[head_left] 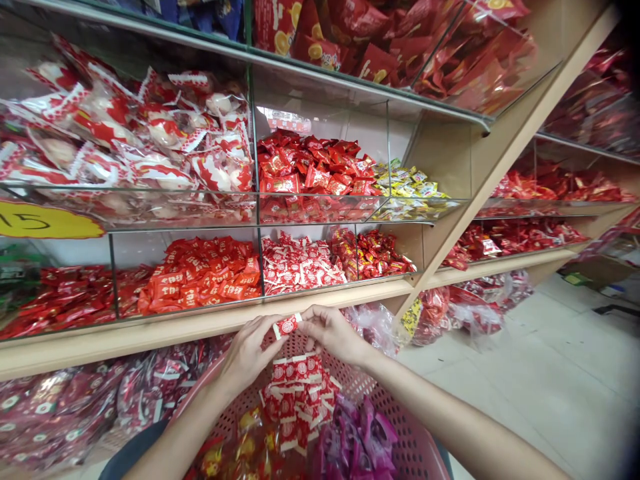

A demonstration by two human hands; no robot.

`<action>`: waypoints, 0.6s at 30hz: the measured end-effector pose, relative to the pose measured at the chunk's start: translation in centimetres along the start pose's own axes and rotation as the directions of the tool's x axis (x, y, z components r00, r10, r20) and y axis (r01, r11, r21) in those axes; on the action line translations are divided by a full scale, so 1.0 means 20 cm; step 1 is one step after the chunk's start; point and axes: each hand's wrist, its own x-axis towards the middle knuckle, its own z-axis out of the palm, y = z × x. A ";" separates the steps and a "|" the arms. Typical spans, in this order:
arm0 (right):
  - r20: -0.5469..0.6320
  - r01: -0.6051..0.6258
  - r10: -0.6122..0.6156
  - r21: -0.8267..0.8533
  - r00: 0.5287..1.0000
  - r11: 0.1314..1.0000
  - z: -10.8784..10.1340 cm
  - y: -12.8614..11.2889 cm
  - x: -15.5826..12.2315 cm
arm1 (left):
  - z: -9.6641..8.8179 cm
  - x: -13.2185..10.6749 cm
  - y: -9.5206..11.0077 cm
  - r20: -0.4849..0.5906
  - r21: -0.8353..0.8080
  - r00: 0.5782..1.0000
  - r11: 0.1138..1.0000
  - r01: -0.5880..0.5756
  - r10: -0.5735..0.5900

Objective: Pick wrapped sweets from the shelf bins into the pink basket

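A small red and white wrapped candy (pixel 288 325) is stretched between my two hands above the basket. My left hand (pixel 253 350) pinches its left end, and my right hand (pixel 333 333) grips the right end. Below them is a pink perforated plastic basket (pixel 413 427). Inside it lies a pile of matching red and white candies (pixel 297 393), with purple-wrapped candies (pixel 357 437) to the right and yellow and red packets (pixel 247 440) to the left, partly hidden by my left arm.
Just beyond my hands runs a wooden shelf edge (pixel 200 327). Clear-fronted bins hold more red and white candies (pixel 300 263), orange-red packets (pixel 200 273) and yellow ones (pixel 413 183). Bagged candies (pixel 165 380) sit under the shelf. Tiled floor (pixel 530 360) lies right.
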 end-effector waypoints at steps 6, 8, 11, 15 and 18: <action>-0.018 0.071 -0.071 -0.033 0.997 0.997 -0.02 0.00 0.00 | 0.01 -0.01 0.01 0.081 -0.002 0.994 0.998 -0.069 0.069; -0.028 0.111 -0.113 -0.072 0.993 0.991 -0.03 0.00 0.00 | 0.00 0.00 0.02 0.081 -0.015 0.996 0.999 -0.048 0.049; -0.030 0.162 -0.171 -0.194 0.985 0.968 -0.03 0.01 -0.02 | -0.01 0.01 0.02 0.025 -0.064 0.998 0.996 0.054 -0.052; 0.049 0.253 -0.260 -0.461 0.964 0.851 0.02 0.06 -0.05 | -0.03 0.01 0.01 0.007 -0.150 0.988 0.977 0.152 -0.153; 0.189 0.311 -0.247 -0.625 0.950 0.716 0.11 0.10 -0.04 | -0.03 0.01 0.02 0.008 -0.176 0.986 0.971 0.164 -0.166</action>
